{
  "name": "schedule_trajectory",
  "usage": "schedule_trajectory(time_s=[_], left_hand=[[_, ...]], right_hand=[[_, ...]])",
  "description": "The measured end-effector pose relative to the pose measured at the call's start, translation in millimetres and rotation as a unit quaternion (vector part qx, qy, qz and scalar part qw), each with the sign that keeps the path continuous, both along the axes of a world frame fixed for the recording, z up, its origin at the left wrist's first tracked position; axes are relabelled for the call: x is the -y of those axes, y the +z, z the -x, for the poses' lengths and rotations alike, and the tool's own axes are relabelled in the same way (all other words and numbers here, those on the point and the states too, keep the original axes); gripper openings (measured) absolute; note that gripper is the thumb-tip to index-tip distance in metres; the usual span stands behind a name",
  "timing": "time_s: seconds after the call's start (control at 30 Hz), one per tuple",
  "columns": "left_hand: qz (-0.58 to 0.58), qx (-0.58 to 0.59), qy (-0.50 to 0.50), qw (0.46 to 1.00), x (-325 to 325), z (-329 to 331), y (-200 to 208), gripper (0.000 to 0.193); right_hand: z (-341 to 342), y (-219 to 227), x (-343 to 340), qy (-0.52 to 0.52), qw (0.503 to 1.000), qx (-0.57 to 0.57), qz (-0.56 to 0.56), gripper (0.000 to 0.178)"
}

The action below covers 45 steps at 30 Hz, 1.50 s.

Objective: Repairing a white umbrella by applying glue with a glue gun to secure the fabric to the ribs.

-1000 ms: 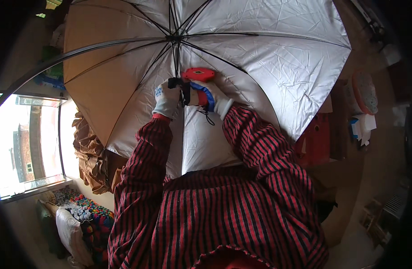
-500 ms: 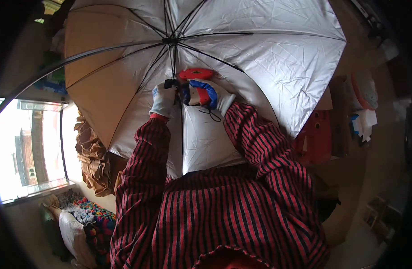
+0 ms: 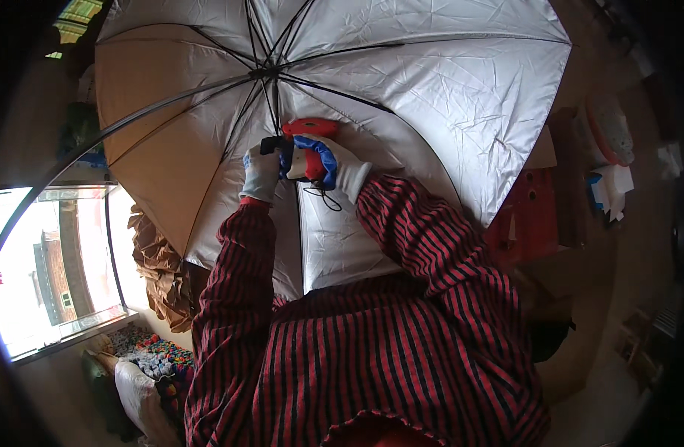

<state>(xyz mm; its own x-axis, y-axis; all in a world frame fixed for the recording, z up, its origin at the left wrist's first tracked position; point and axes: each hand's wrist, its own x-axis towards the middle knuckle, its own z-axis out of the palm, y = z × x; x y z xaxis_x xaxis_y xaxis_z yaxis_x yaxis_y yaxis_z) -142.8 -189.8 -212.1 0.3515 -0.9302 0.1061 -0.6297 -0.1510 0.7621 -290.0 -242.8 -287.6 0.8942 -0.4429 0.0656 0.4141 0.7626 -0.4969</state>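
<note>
Left hand closed on black piece, right hand curled around red-and-white item, multicoloured pieces beside white sack

both arms stretch forward, left grip and right grip gloved, curled, close together.

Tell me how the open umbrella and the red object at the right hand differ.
Colour: the umbrella is mostly silver, with a tan-looking left side; the red object is bright red.
Size: the umbrella spans much of the view; the red object is far smaller.
Shape: the umbrella spreads in ribbed panels; the red object is compact and rounded.
Both are in front of the person.
</note>
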Motion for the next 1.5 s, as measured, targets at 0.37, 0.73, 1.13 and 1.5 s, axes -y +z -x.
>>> schedule_trajectory(time_s=[0.37, 0.73, 1.13, 1.5], left_hand=[[-0.045, -0.042, -0.013, 0.998, -10.2, 15.0, 22.2, 0.022], [-0.051, 0.146, 0.029, 0.988, -14.0, 19.0, 19.9, 0.023], [0.010, 0.352, 0.071, 0.933, 30.7, -83.2, 66.6, 0.032], [-0.023, 0.186, 0.046, 0.981, -51.6, 49.1, 35.6, 0.076]], right_hand=[[18.4, 86.2, 5.8, -0.106, 0.836, -0.170, 0.512, 0.025], [5.4, 37.7, 3.7, -0.140, 0.855, -0.294, 0.404, 0.028], [16.5, 79.5, -31.5, 0.089, 0.990, -0.075, -0.075, 0.033], [30.9, -15.4, -15.3, -0.445, 0.818, -0.222, 0.289, 0.032]])
